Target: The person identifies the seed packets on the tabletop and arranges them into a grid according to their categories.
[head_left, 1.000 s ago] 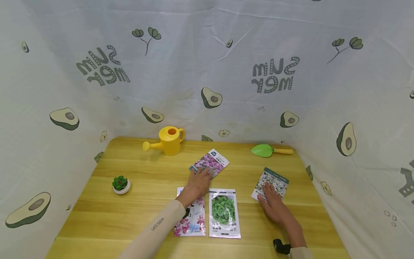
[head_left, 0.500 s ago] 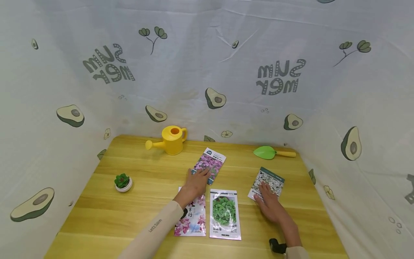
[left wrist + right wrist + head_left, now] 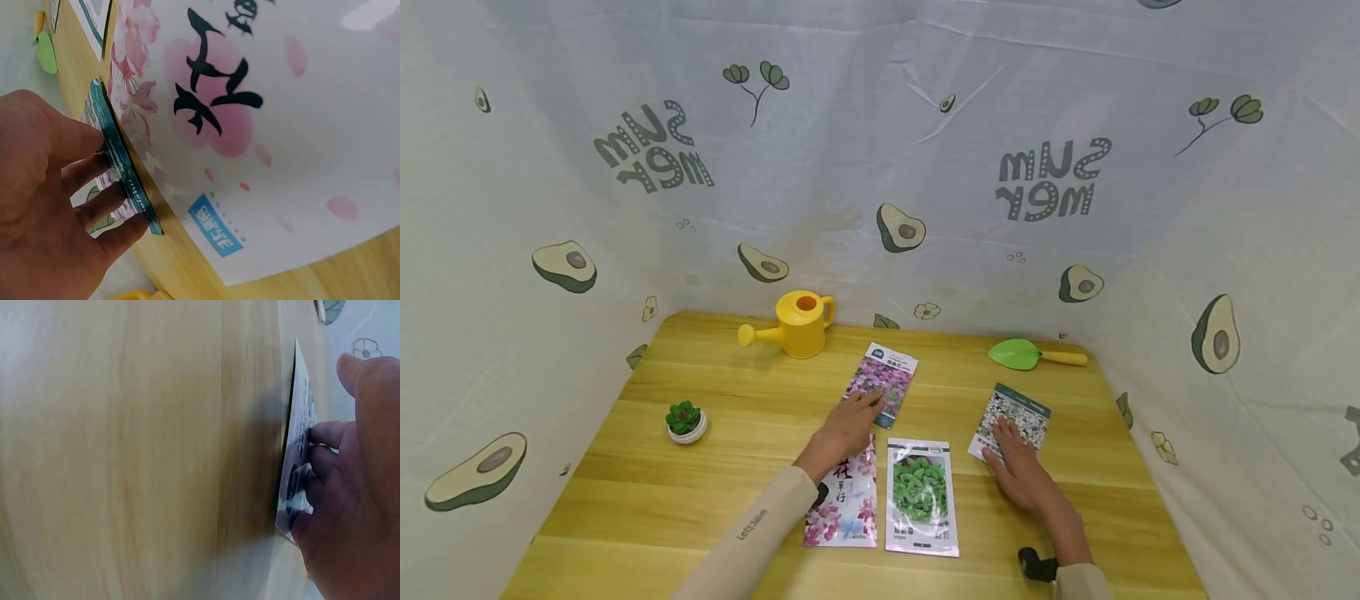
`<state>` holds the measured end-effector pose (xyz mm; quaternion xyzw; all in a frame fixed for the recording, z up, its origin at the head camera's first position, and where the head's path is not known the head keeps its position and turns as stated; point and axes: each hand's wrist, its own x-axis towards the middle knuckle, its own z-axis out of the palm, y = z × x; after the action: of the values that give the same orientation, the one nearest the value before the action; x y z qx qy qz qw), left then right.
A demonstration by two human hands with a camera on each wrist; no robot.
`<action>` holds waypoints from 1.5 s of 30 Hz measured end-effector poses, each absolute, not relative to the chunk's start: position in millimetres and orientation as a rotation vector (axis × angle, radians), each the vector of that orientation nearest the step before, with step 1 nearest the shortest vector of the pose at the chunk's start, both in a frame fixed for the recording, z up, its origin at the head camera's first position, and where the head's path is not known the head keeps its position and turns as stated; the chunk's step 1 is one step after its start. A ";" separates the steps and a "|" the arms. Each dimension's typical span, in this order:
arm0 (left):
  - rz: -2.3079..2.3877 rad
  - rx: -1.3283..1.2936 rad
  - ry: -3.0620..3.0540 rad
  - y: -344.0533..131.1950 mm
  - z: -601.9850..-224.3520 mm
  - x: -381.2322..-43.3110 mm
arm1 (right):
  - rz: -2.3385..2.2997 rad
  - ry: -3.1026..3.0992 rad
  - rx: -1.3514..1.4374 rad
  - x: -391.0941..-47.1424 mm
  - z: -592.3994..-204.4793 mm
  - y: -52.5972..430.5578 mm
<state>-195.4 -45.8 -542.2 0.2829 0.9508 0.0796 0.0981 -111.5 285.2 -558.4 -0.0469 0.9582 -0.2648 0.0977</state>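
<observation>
My left hand [image 3: 847, 426] rests its fingertips on a seed packet with purple-pink flowers [image 3: 886, 368], which lies slanted toward the back middle. In the left wrist view the fingers [image 3: 103, 203] touch that packet's teal edge. My right hand [image 3: 1021, 467] lies with fingers spread on a white-flower seed packet [image 3: 1028, 414], tilted at the right; the right wrist view shows this packet [image 3: 294, 472] under the fingertips. Two more packets stand side by side nearer me: one with pink blossoms [image 3: 850, 521], partly under my left wrist, and one with green leaves [image 3: 921, 492].
At the table's back left is a yellow watering can [image 3: 801, 327]. A small potted succulent [image 3: 686, 422] sits at the left. Toward the back right lies a green trowel [image 3: 1017, 354] with a yellow handle. A printed white cloth [image 3: 820, 183] hangs around the wooden table [image 3: 640, 500].
The purple-pink packet has turned more upright and shifted a little left under my left hand. The white-flower packet has slid slightly left with my right hand. The view shifted a little.
</observation>
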 end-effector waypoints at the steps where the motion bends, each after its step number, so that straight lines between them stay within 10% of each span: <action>1: 0.247 0.836 2.811 -46.6 -542.5 -195.3 | -0.785 2.837 -0.141 -112.0 -558.6 285.1; 45: 0.296 0.666 2.904 -61.3 -546.2 -184.1 | -0.807 2.881 -0.272 -131.7 -563.6 275.8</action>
<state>-184.1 -61.3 -546.2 0.2219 0.9673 0.0985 0.0735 -131.7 275.8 -563.6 -0.0903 0.9568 -0.2679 0.0686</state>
